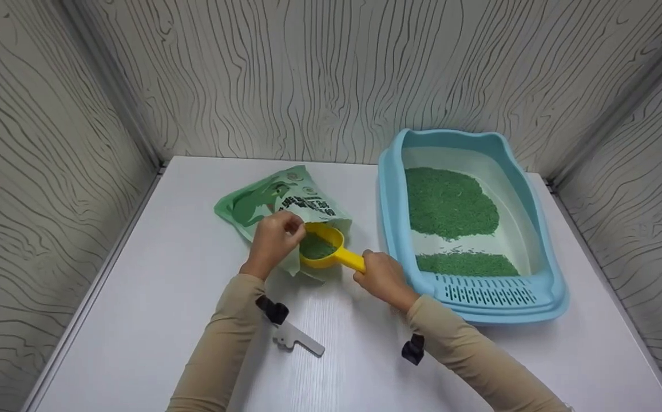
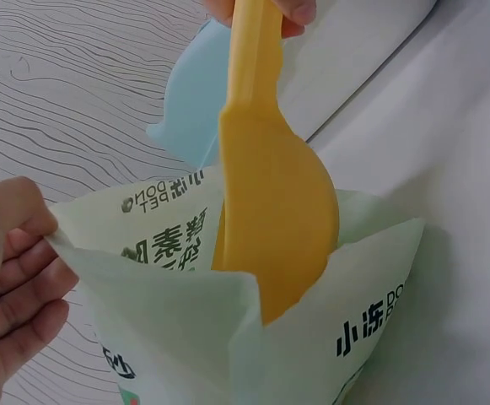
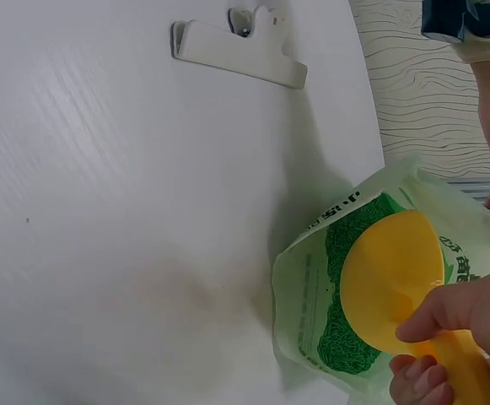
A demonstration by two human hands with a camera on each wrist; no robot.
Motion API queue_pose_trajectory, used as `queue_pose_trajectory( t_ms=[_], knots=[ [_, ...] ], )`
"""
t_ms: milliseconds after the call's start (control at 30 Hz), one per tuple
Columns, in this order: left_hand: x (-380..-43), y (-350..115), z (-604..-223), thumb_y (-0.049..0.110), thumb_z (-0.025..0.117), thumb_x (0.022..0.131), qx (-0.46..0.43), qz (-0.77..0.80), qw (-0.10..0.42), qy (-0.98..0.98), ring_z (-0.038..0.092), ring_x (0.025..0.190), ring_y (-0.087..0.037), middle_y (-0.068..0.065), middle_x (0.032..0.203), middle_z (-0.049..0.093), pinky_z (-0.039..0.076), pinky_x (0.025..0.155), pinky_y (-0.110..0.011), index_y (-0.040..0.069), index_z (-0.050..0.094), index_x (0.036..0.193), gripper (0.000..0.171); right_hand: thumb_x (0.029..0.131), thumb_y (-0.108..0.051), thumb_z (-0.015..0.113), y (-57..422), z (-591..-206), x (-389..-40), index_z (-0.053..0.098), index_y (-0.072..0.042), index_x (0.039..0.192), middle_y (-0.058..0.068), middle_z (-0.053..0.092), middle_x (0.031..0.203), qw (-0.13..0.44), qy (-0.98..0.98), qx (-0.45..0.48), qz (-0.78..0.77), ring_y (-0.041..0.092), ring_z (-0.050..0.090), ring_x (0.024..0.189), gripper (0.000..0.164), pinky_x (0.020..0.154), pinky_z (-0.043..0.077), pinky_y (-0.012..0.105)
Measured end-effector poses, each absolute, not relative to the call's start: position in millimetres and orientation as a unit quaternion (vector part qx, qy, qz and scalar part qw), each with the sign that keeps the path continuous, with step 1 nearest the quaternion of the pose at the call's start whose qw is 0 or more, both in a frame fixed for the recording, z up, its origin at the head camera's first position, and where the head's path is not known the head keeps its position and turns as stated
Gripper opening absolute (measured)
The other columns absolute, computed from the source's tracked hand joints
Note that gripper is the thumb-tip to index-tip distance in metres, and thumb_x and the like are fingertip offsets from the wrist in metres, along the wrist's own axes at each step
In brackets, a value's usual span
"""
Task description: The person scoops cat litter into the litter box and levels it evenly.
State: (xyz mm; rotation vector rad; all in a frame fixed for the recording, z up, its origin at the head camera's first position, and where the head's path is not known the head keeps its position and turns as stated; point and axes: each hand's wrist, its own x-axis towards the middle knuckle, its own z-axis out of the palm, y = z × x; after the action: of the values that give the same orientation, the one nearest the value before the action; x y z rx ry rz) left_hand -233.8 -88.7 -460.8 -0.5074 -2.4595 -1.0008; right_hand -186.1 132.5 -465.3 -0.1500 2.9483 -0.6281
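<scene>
A pale green printed bag point(image 1: 308, 200) lies on the table with its mouth toward me. My left hand point(image 1: 276, 237) pinches the edge of that mouth between thumb and finger, clearest in the left wrist view, where the bag's rim point(image 2: 169, 278) is drawn up. In my right hand point(image 1: 385, 277) is the handle of a yellow scoop point(image 1: 351, 259). Its bowl point(image 2: 278, 202) sits inside the bag's opening. Green pellets point(image 1: 316, 246) show in the bowl in the head view. More green pellets point(image 3: 354, 337) fill the bag around the scoop in the right wrist view.
To the right stands a light blue litter tray point(image 1: 391, 217) with green pellets point(image 1: 451, 203) spread over its floor and a slotted front ledge point(image 1: 488, 292). A grey-white bag clip point(image 1: 302, 339) lies on the white table point(image 1: 153, 274). Wood-patterned panels point(image 1: 285, 74) wall the back and sides.
</scene>
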Motion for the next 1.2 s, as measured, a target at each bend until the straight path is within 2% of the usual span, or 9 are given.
queue_pose_trajectory(
  t_ms=[133,700,900,1200],
  knots=[
    [-234.9,-88.7,-462.1,0.006,0.067,0.082,-0.187,-0.364,0.222,-0.885,0.067,0.069,-0.018,-0.011,0.077,0.070,0.058,0.065,-0.030,0.002,0.068,0.081,0.004,0.083,-0.017,0.069,137.9,-461.0,-185.5,0.064,-0.002,0.098,0.009,0.063,0.080,0.064,0.975,-0.052,-0.207,0.018,0.051,0.069,0.022,0.071,0.048,0.033],
    [-237.1,-91.0,-467.1,0.003,0.066,0.083,-0.199,-0.364,0.236,-0.879,0.066,0.068,-0.016,-0.010,0.075,0.069,0.057,0.063,-0.028,0.003,0.067,0.080,0.003,0.074,-0.010,0.069,170.1,-442.3,-169.0,0.062,-0.004,0.083,0.006,0.057,0.066,0.032,0.976,-0.111,-0.184,0.015,0.043,0.057,0.013,0.052,0.033,0.028],
    [-236.9,-90.3,-465.6,0.003,0.067,0.082,-0.193,-0.372,0.229,-0.878,0.066,0.067,-0.017,-0.011,0.074,0.069,0.058,0.064,-0.029,0.002,0.068,0.078,0.004,0.076,-0.011,0.069,182.2,-436.8,-164.8,0.063,-0.004,0.085,0.005,0.057,0.067,0.049,0.976,-0.094,-0.190,0.015,0.043,0.059,0.013,0.053,0.035,0.027],
    [-235.3,-89.9,-463.2,0.004,0.067,0.082,-0.192,-0.374,0.230,-0.878,0.066,0.068,-0.018,-0.011,0.075,0.070,0.058,0.064,-0.029,0.002,0.068,0.079,0.004,0.078,-0.014,0.068,201.9,-429.6,-162.5,0.061,-0.005,0.082,0.004,0.054,0.064,0.034,0.976,-0.102,-0.191,0.014,0.041,0.057,0.013,0.052,0.034,0.026]
  ],
)
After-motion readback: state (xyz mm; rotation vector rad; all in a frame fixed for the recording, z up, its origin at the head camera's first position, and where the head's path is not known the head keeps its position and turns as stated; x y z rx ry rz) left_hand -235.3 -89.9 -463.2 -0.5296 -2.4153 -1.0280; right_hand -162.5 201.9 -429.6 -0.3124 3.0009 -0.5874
